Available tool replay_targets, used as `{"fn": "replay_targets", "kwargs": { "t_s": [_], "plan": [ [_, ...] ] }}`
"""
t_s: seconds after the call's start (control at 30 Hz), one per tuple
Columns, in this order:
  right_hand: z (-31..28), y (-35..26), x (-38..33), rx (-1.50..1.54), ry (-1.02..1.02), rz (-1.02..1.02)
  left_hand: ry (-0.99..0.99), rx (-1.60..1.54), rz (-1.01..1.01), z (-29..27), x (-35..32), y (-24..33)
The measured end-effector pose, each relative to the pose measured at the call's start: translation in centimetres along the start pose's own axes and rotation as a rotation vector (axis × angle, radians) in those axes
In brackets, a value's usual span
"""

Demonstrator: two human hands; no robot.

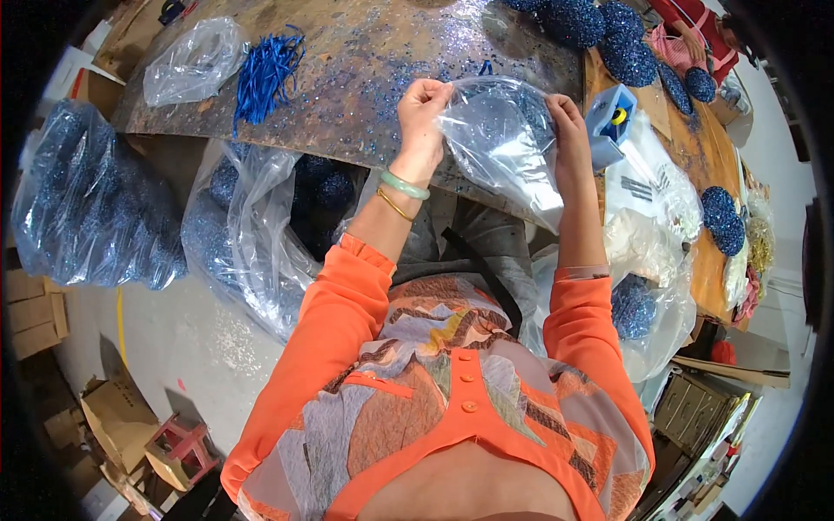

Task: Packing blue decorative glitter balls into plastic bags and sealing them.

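Between my hands a clear plastic bag point(511, 152) is stretched wide above the table's near edge; blue glitter on the table shows through it. My left hand point(423, 119) pinches the bag's upper left edge between thumb and fingers, a green bangle and a gold one on the wrist. At the upper right edge my right hand point(569, 128) is closed on the plastic. Just right of that hand stands a light blue tape dispenser point(610, 126) with a yellow core. A bundle of shiny blue ribbon strips point(268, 78) lies on the table to the left.
Glitter litters the wooden table point(347, 113). Another clear bag point(195, 61) lies far left. Blue glitter balls point(627, 54) are grouped far right, near a co-worker's hand point(692, 43). Filled bags point(95, 200) stand left below the table. A red stool point(184, 447) is on the floor.
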State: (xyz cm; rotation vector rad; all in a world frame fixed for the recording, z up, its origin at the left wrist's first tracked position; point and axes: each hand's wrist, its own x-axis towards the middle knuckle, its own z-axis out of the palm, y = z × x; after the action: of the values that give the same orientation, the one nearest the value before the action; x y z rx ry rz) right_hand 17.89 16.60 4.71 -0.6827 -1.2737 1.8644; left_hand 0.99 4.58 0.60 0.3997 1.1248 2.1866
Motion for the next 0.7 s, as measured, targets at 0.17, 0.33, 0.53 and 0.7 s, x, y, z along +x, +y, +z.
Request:
{"fn": "replay_targets", "kwargs": {
  "t_s": [0.17,0.33,0.53,0.7],
  "plan": [
    [0.1,-0.3,-1.7,-0.023,-0.026,-0.032,0.035,-0.011,-0.028,-0.7,-1.2,-0.3],
    [0.0,-0.1,-3.4,0.037,-0.015,-0.043,-0.106,-0.174,-0.273,-1.1,-2.4,0.8],
    [-0.8,0.0,-3.8,0.027,-0.001,0.058,-0.027,-0.025,0.111,0.1,-3.9,0.7],
    [0.4,-1.2,-4.8,-0.032,0.011,-0.040,-0.079,-0.012,-0.085,-0.8,-3.9,1.3]
  ]
}}
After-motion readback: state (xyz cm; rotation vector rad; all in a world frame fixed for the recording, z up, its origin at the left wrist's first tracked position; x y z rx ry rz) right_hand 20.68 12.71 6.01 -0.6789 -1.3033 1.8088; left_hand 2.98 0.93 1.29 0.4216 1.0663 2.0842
